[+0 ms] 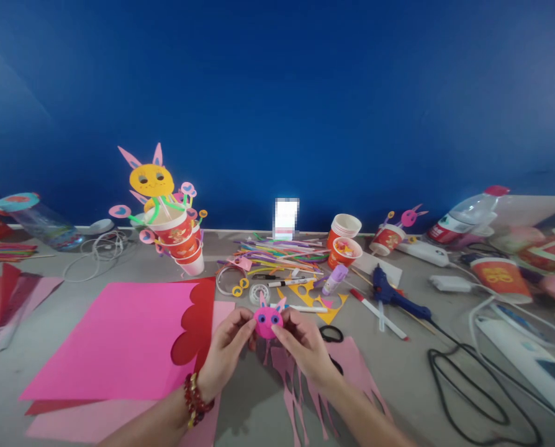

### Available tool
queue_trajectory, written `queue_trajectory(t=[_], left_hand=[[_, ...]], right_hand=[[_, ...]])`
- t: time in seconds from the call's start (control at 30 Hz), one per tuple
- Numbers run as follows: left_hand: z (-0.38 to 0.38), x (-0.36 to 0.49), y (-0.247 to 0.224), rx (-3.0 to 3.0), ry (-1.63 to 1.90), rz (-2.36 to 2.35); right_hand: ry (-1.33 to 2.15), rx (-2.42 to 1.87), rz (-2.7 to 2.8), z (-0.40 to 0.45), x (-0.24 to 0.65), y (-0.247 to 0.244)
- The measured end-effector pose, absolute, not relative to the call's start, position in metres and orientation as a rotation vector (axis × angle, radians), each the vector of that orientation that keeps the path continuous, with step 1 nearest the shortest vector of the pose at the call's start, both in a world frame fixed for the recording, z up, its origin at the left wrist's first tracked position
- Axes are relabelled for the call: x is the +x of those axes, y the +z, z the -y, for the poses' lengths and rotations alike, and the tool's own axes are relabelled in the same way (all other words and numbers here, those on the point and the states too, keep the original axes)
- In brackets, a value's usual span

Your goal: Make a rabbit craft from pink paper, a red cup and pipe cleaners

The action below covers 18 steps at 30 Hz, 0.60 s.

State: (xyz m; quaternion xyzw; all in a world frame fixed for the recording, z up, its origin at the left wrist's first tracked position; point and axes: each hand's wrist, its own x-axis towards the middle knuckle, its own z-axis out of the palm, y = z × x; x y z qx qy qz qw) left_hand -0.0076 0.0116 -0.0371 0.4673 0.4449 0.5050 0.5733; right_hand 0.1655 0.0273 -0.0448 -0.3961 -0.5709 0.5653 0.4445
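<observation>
Between my hands is a small pink paper face [268, 323] with two pointed ears and two purple eyes. My left hand [231, 344] pinches its left edge, with a beaded bracelet [195, 399] on the wrist. On the other side, my right hand [303, 347] grips the right edge, its thumb over the lower front. Cut light pink paper [352, 372] lies beneath and beside my right hand, over part of the black-handled scissors [332, 334]. Just beyond the face are a tape roll [259, 294] and yellow paper scraps [331, 310].
Pink sheets [119, 341] cover the left front. Decorated stacked cups [170, 230] stand behind them. Pipe cleaners [282, 251], a glue stick [334, 280] and paper cups [344, 251] lie or stand farther back. At right are a blue glue gun [396, 297], black cable [466, 385] and bottle [468, 214].
</observation>
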Motion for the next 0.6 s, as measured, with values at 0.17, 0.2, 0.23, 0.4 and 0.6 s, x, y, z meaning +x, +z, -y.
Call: queue_trajectory(t=[0.17,0.2,0.23,0.4,0.6], left_hand=[[-0.0103,-0.0076,-0.0371,1.077,1.167,-1.023],[-0.0102,-0.0076,-0.0376,1.067,1.162,-1.020],[-0.0102,-0.0076,-0.0382,1.052,1.157,-1.015],[-0.0134,-0.0053,-0.0385,0.801,1.099,-0.815],[-0.0146,-0.0057,-0.0360,0.431,0.896,-0.324]], right_hand=[[1.391,-1.001,1.412,-0.0286,0.1650,-0.0457],[1.385,-1.001,1.420,-0.0283,0.1653,-0.0449],[1.382,-1.000,1.425,-0.0278,0.1657,-0.0440],[1.473,-0.900,1.367,-0.0225,0.1695,-0.0402],[1.447,-0.935,1.391,-0.0216,0.1687,-0.0400]])
